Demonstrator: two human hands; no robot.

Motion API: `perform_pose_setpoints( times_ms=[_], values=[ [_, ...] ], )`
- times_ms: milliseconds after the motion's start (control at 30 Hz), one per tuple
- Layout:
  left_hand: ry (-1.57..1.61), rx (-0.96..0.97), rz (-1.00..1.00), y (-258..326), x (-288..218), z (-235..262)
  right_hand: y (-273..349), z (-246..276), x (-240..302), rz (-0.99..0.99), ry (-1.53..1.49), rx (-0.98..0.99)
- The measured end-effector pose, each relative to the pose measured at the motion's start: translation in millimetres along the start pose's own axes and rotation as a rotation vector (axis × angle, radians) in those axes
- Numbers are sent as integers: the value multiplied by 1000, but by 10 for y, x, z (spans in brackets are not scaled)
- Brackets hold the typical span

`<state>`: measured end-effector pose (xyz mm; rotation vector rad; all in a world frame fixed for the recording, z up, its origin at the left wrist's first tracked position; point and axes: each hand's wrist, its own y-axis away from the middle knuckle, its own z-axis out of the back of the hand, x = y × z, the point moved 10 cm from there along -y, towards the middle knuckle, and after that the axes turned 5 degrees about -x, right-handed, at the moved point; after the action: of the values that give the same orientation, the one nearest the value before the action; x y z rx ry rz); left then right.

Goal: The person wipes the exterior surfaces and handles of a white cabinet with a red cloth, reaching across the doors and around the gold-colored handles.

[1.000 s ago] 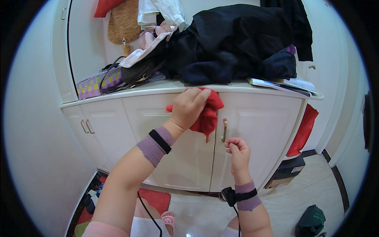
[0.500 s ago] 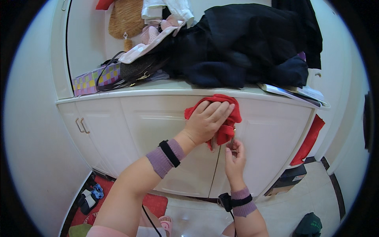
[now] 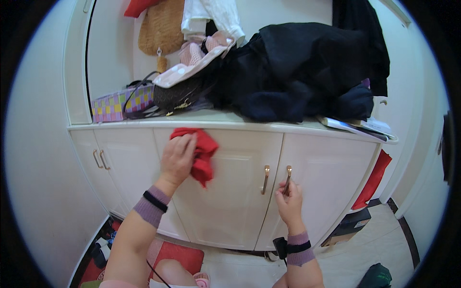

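Note:
My left hand [image 3: 176, 158] is closed on a crumpled red cloth [image 3: 204, 156], which it presses against the upper part of a white cabinet door [image 3: 230, 211]. The cloth's lower corner hangs down beside my fingers, slightly blurred. To the right, my right hand [image 3: 290, 198] has its fingers wrapped around the lower end of a metal door handle [image 3: 288, 175]. A matching handle [image 3: 265, 180] on the neighbouring door stands free between my two hands. Both doors are closed.
On the cabinet top lie a heap of black clothes [image 3: 312, 67], a dark handbag [image 3: 175, 97], a checkered box [image 3: 108, 107] and papers [image 3: 355, 127]. Below are a red mat [image 3: 180, 259], shoes [image 3: 102, 252], a dark box [image 3: 350, 224] and a dark green bag [image 3: 376, 277].
My left hand has moved left with the red cloth, away from the door handles, uncovering both. My right hand stays at the right handle. The view has tilted slightly upward.

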<state>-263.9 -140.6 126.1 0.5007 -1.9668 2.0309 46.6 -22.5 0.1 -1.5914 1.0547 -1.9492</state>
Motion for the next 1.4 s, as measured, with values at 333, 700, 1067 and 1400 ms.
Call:
perform_pose_setpoints(
  times_ms=[333,700,1067,1400],
  values=[
    [48,60,26,-238,-483,-85,15,-74,69,53,65,94],
    [237,105,-60,-1056,-1805,-364,47,-68,-42,60,38,93],
    [240,39,-68,-552,-905,-257,56,-47,-249,-44,-107,141],
    [-22,98,208,248,669,169,18,-37,-43,-54,-144,224]
  ],
)
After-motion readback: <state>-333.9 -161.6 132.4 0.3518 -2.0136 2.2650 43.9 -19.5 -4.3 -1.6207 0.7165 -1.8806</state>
